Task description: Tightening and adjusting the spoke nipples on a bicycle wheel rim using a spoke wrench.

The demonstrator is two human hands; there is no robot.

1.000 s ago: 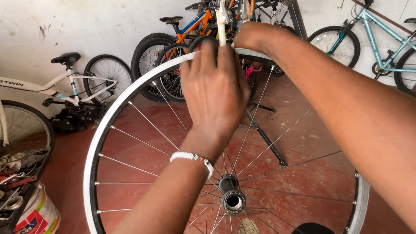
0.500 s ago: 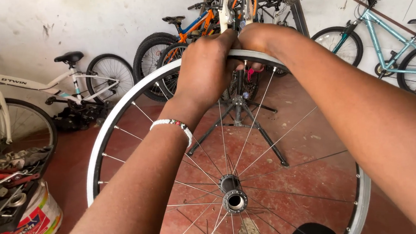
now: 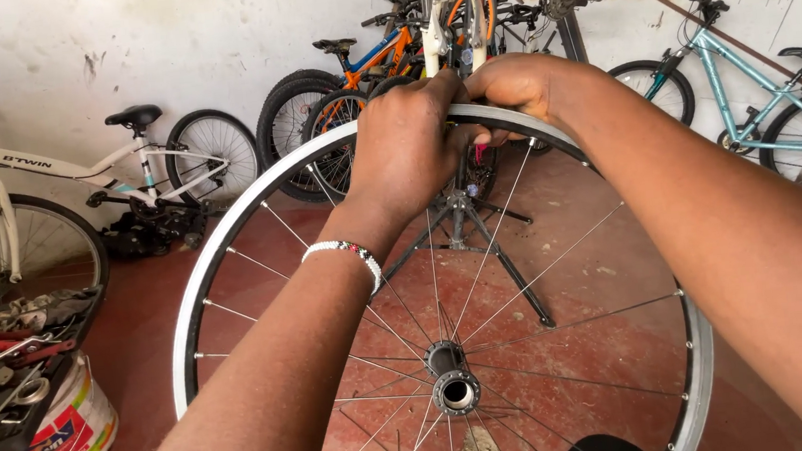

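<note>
A bare bicycle wheel stands upright in front of me, with a silver rim (image 3: 227,231), thin spokes and a metal hub (image 3: 455,390) low in the middle. My left hand (image 3: 404,153) grips the top of the rim, fingers curled over it; a beaded bracelet (image 3: 346,254) circles its wrist. My right hand (image 3: 519,84) holds the same top stretch of rim just to the right, touching the left hand. What the fingertips pinch is hidden.
A black folding repair stand (image 3: 479,238) stands behind the wheel on the red floor. A white bicycle (image 3: 68,177) leans at the left wall, several bicycles (image 3: 376,53) crowd the back, a teal bicycle (image 3: 759,117) is at right. A tool tray on a paint bucket (image 3: 37,431) sits at lower left.
My left hand has moved up and away from the camera onto the top of the rim, beside my right hand. The wheel's hub sits slightly lower in view.
</note>
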